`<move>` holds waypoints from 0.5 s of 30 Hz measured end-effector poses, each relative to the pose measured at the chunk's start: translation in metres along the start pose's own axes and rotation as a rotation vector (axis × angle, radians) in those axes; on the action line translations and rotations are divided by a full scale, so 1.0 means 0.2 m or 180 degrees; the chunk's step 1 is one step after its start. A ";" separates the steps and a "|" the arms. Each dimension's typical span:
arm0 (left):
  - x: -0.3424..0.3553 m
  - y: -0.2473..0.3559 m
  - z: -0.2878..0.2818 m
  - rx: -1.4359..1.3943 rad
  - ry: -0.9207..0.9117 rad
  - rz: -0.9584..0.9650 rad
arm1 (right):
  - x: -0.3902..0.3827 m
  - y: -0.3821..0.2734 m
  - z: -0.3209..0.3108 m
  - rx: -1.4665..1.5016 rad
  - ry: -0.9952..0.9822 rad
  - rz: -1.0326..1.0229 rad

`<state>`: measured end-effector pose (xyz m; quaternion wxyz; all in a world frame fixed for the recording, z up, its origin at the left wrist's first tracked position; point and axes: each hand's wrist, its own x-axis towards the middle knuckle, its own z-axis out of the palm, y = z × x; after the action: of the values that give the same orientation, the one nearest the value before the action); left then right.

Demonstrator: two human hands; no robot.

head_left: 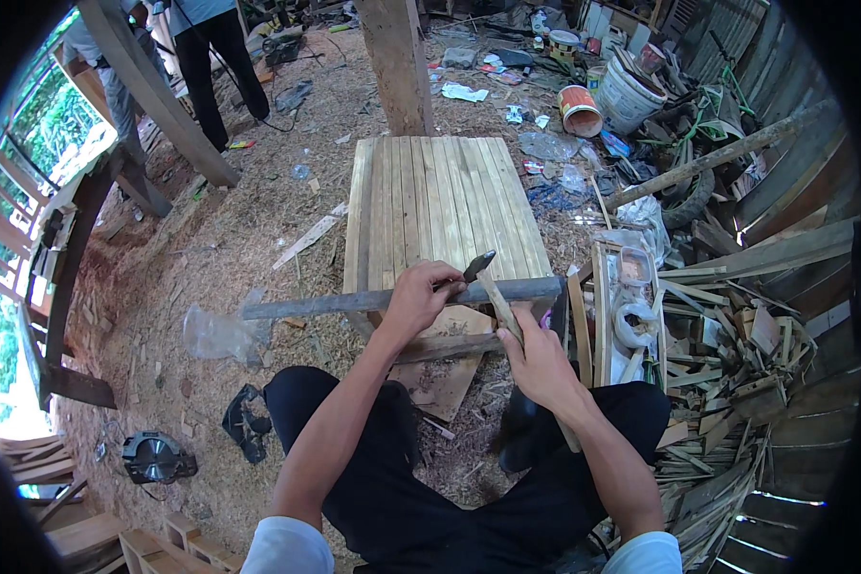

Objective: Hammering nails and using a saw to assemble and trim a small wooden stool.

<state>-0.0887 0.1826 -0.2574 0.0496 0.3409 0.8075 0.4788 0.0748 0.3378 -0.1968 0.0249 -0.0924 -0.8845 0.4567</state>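
My right hand (pixel 536 359) is wrapped round the wooden handle of a hammer (pixel 499 304), whose dark head points up and away. My left hand (pixel 418 298) is closed just beside the hammer head, its fingertips pinched; whatever lies between them is too small or hidden to name. Both hands are over the near edge of a slatted wooden top (pixel 430 206), made of several narrow strips laid side by side. A long grey bar (pixel 320 305) runs crosswise along that near edge and sticks out to the left, passing beneath my left hand.
A wooden post (pixel 392 67) rises behind the slatted top. To the right stand a long wooden box (pixel 601 316) with small containers and a pile of scrap wood (pixel 737 383). Buckets (pixel 631 91) lie far right. A circular saw (pixel 159 457) rests lower left; people (pixel 215 57) stand far left.
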 end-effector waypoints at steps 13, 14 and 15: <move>0.00 0.01 0.00 0.0019 0.0030 0.0060 | 0.00 -0.03 0.00 0.0028 0.0082 -0.0020; 0.00 0.01 0.00 0.0016 0.0019 0.0055 | -0.01 -0.03 0.00 0.0201 0.0254 -0.0154; 0.00 0.01 0.00 0.0022 0.0017 0.0062 | -0.01 -0.04 0.00 0.0387 0.0406 -0.0324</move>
<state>-0.0875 0.1826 -0.2557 0.0416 0.3477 0.8059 0.4774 0.0752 0.3329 -0.1915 0.1100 -0.0745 -0.8553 0.5008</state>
